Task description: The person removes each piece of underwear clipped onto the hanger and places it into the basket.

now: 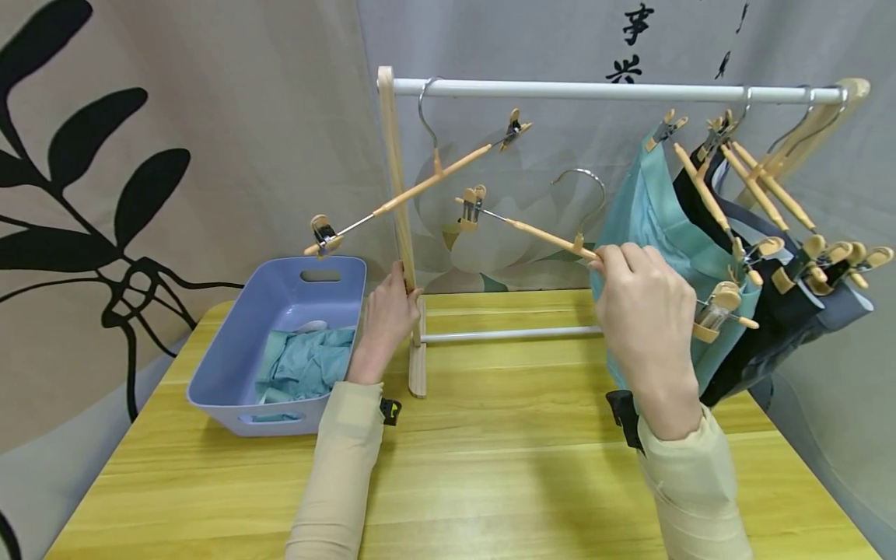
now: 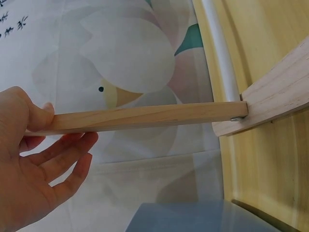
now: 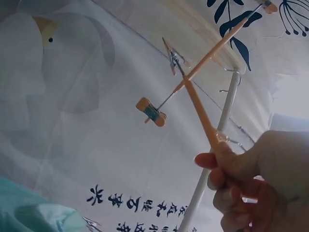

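Note:
My left hand [image 1: 385,323] grips the wooden left post [image 2: 149,117] of a clothes rack, thumb on one side and fingers on the other in the left wrist view. In my right hand [image 1: 647,327] is a wooden clip hanger [image 1: 546,237], held by its bar. The hook of that hanger [image 1: 591,180] is off the rail, below it, and one clip [image 1: 470,208] at its far end carries nothing. Another bare clip hanger [image 1: 451,169] hangs tilted at the rail's left end. Behind my right hand, a teal garment [image 1: 640,206] hangs clipped on the rack.
Dark garments [image 1: 745,330] hang at the right end of the white rail [image 1: 525,90]. A blue plastic basket [image 1: 224,350] with a crumpled teal garment [image 1: 311,365] inside stands left of the rack on the wooden table [image 1: 504,467]. A printed curtain [image 1: 280,117] is behind.

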Tool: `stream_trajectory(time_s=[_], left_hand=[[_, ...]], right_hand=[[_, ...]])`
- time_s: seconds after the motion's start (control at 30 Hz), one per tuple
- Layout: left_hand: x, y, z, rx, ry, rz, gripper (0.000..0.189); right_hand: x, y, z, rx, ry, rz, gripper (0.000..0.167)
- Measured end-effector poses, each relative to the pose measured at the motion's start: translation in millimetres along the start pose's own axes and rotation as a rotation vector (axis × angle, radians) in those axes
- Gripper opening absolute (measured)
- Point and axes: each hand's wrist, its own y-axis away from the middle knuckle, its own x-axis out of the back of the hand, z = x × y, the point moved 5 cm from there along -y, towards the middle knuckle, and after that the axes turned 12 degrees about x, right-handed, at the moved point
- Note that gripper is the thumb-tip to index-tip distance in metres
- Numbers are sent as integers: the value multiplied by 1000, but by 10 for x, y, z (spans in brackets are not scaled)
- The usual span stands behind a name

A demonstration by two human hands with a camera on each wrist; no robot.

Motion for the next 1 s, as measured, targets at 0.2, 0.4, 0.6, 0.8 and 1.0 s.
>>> stream_trajectory(time_s=[0.2,0.4,0.6,0.8,1.0], left_hand=[[4,3,0,4,4,4,39],[3,1,-8,22,6,-2,40],[-4,-1,-11,35,-4,-25,44],[3,4,-5,37,-4,-19,42],[3,7,-6,27,0,0,41]], right_hand=[[70,-106,43,-52,50,-11,24],[131,-197,49,-101,110,-13,26],[178,-253,72,-156,157,-5,26],[172,-289,110,-230,153,-1,21],[133,-335,120,-284,139,-1,18]])
